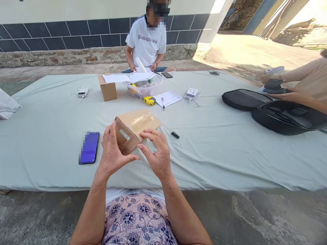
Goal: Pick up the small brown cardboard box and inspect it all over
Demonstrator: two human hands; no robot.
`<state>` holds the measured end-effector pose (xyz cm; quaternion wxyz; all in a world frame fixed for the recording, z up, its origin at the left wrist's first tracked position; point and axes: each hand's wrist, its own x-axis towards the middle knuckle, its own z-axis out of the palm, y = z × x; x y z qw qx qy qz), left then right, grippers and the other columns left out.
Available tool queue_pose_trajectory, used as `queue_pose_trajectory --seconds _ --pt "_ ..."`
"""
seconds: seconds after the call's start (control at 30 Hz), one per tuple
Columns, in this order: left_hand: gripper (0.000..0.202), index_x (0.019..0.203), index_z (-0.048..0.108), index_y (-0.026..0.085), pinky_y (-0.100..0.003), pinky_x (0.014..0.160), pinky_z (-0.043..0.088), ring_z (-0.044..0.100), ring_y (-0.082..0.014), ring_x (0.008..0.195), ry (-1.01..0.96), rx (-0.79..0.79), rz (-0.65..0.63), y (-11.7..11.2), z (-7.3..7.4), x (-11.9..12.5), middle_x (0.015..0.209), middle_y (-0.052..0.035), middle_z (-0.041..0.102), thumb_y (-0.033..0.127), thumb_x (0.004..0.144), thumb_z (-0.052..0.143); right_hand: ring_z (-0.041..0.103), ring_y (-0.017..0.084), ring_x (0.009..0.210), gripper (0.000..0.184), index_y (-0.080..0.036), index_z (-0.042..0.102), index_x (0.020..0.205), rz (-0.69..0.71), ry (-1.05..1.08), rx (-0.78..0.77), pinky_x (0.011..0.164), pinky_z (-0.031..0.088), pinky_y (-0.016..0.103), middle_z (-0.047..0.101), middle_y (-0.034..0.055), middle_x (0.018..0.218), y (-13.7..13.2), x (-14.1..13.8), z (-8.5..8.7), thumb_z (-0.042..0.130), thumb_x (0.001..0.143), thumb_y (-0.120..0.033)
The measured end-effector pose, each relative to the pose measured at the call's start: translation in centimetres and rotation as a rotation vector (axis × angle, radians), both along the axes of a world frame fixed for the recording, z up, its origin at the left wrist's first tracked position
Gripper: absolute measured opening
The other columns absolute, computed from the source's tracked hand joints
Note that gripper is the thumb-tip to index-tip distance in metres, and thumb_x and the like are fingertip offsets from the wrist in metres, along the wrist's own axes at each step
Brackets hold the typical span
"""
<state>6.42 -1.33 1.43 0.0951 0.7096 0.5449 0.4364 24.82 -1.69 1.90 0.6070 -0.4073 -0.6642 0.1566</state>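
Note:
A taped brown cardboard box [136,127] with a small white label on its end lies on the pale green sheet [51,136] right before me. My left hand [112,153] cups the box's near left end, thumb stretched toward the right. My right hand [155,153] rests against the box's near right corner, fingers curled on its edge. Both hands hold the box between them.
A phone [89,147] lies left of the box, a black marker [175,134] to its right. Farther off: another small box [108,89], a clear bowl [144,86], a yellow tape measure [149,100], papers, power banks. A seated person [146,41] faces me; another person's hands [293,93] work over a black case [270,109].

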Motion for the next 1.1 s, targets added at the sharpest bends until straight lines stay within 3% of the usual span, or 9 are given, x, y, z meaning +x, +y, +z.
queue_pose_trajectory --seconds 0.1,0.2,0.43,0.63,0.73,0.8,0.93,1.1 --pt "0.131 0.165 0.009 0.032 -0.066 0.114 0.031 0.032 -0.0458 0.150 0.078 0.085 0.033 -0.1 0.1 0.5 0.161 -0.0225 0.035 0.064 0.065 0.087 0.063 0.027 0.117 0.022 -0.030 0.070 0.116 0.010 0.003 0.027 0.104 0.052 0.048 0.068 0.0086 0.121 0.0 0.1 0.1 0.072 0.094 -0.034" --pt "0.118 0.163 0.016 0.030 -0.063 0.111 0.036 0.041 -0.0446 0.144 0.118 0.174 0.092 -0.2 0.3 1.1 0.153 -0.0235 0.042 0.058 0.072 0.085 0.064 0.026 0.115 0.023 -0.029 0.070 0.115 0.021 0.016 0.043 0.104 0.052 0.047 0.068 0.0086 0.119 -0.1 0.2 0.2 0.070 0.095 -0.041" --pt "0.103 0.156 0.035 0.031 -0.058 0.111 0.038 0.048 -0.0426 0.137 0.131 0.329 0.042 -0.8 1.0 0.9 0.148 -0.0199 0.047 0.044 0.070 0.088 0.064 0.028 0.114 0.037 -0.027 0.071 0.109 -0.044 0.059 0.012 0.102 0.051 0.047 0.068 0.0092 0.118 0.1 1.1 0.0 0.070 0.091 -0.059" --pt "0.099 0.156 0.040 0.033 -0.054 0.120 0.032 0.038 -0.0395 0.148 -0.254 0.218 -0.140 -0.6 0.4 -1.7 0.157 -0.0135 0.042 0.042 0.070 0.088 0.058 0.031 0.126 0.043 -0.027 0.071 0.114 -0.259 0.092 -0.027 0.109 0.045 0.053 0.064 0.0110 0.127 0.8 2.7 -0.4 0.073 0.087 -0.061" --pt "0.098 0.153 0.046 0.032 -0.049 0.121 0.034 0.041 -0.0383 0.147 -0.472 0.129 -0.197 -0.4 0.2 -2.7 0.156 -0.0127 0.046 0.043 0.067 0.090 0.055 0.033 0.131 0.047 -0.026 0.071 0.115 -0.293 0.192 -0.110 0.111 0.043 0.055 0.063 0.0116 0.131 1.1 3.5 -0.4 0.075 0.084 -0.061" --pt "0.097 0.152 0.049 0.032 -0.045 0.118 0.039 0.044 -0.0370 0.146 -0.615 0.083 -0.213 -0.4 0.4 -2.9 0.155 -0.0115 0.050 0.043 0.065 0.091 0.057 0.032 0.128 0.049 -0.026 0.070 0.116 -0.238 0.328 -0.193 0.107 0.045 0.053 0.065 0.0111 0.130 1.3 4.0 -0.5 0.077 0.082 -0.060" --pt "0.091 0.148 0.054 0.033 -0.037 0.103 0.053 0.055 -0.0350 0.137 -0.837 0.008 -0.235 -0.4 0.8 -3.0 0.149 -0.0091 0.059 0.044 0.065 0.090 0.064 0.026 0.103 0.049 -0.025 0.070 0.111 -0.039 0.596 -0.330 0.090 0.051 0.042 0.073 0.0069 0.108 1.6 4.6 -0.6 0.074 0.081 -0.063" --pt "0.093 0.150 0.054 0.028 -0.035 0.088 0.060 0.066 -0.0346 0.122 -0.975 -0.131 -0.241 -0.1 0.4 -3.3 0.141 -0.0123 0.065 0.046 0.066 0.088 0.060 0.020 0.091 0.045 -0.024 0.072 0.095 0.045 0.672 -0.351 0.081 0.047 0.033 0.071 0.0027 0.095 1.3 4.5 -0.2 0.076 0.079 -0.066"
